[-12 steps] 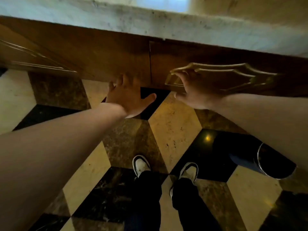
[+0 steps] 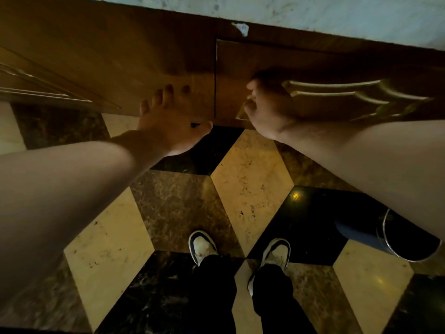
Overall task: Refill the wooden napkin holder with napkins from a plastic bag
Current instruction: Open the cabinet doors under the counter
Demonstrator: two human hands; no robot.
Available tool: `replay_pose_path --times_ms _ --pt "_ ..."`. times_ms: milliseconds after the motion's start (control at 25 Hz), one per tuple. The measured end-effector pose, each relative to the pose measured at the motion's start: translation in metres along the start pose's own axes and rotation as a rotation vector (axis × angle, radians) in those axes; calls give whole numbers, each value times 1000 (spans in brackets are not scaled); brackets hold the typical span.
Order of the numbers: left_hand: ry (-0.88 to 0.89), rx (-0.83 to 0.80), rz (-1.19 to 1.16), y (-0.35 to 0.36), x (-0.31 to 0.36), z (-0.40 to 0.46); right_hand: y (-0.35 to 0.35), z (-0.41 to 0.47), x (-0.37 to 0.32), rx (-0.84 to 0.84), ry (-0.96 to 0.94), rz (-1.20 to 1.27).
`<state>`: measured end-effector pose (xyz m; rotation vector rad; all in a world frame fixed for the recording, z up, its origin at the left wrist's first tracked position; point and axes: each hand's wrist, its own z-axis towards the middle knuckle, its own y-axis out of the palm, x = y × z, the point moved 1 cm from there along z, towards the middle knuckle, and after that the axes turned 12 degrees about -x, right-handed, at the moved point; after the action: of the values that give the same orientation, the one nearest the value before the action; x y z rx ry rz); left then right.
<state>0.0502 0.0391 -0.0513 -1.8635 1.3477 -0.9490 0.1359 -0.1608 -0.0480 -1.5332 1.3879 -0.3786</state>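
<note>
No napkin holder, napkins or plastic bag are in view. I stand facing a low wooden cabinet under a marble counter (image 2: 337,13). My left hand (image 2: 168,119) lies flat with its fingers spread against the left wooden panel (image 2: 120,56). My right hand (image 2: 269,109) is curled and a little blurred at the left edge of the right cabinet door (image 2: 313,66), beside its gold moulding (image 2: 349,92). The door looks closed or barely ajar along the vertical seam.
A dark cylindrical bin (image 2: 385,235) with a metal rim stands on the floor at my right. My two shoes (image 2: 202,247) are on the diamond-patterned marble floor (image 2: 250,179). A torn white sticker (image 2: 240,28) sits above the door seam.
My right hand's fingers have curled tighter at the door's edge. My left hand stays pressed on the panel. The view has tilted down towards the cabinet front.
</note>
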Motion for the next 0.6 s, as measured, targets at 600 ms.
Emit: replay_pose_path --times_ms 600 --pt "117 -49 142 -10 -15 34 -7 13 -7 138 66 50"
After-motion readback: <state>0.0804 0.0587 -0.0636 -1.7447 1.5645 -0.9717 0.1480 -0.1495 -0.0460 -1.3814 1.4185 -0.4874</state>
